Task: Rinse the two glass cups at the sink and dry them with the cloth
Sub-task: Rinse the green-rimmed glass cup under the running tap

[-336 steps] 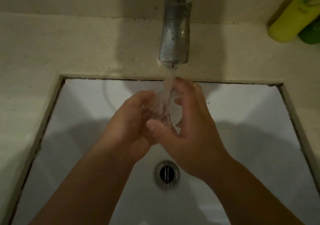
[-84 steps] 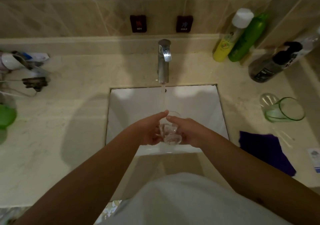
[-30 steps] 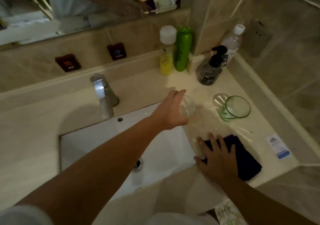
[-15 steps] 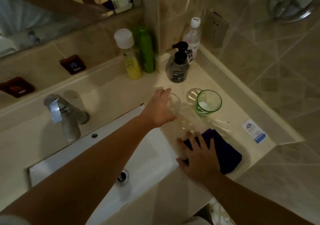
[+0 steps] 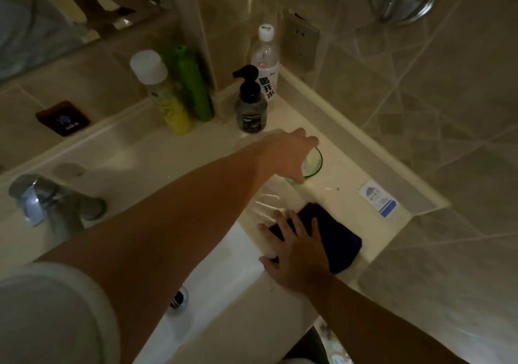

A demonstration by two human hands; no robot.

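A green-rimmed glass cup (image 5: 316, 164) lies on the counter near the right wall. My left hand (image 5: 288, 154) reaches across the sink and curls over it, fingers above the rim and thumb below. The clear glass cup is not visible; my left hand may hide it. A dark purple cloth (image 5: 335, 239) lies flat on the counter by the sink's right edge. My right hand (image 5: 298, 254) rests on the cloth's left part with its fingers spread and straight.
The white sink (image 5: 224, 268) with its drain (image 5: 179, 299) is below my left arm, the tap (image 5: 36, 201) at far left. Yellow (image 5: 168, 103) and green (image 5: 193, 83) bottles, a black pump bottle (image 5: 250, 105) and a water bottle (image 5: 265, 61) stand in the back corner. A small card (image 5: 378, 198) lies right of the cloth.
My left hand has moved right from beside the green-rimmed cup to over it, and the clear cup it held is out of sight. My right hand stays on the cloth.
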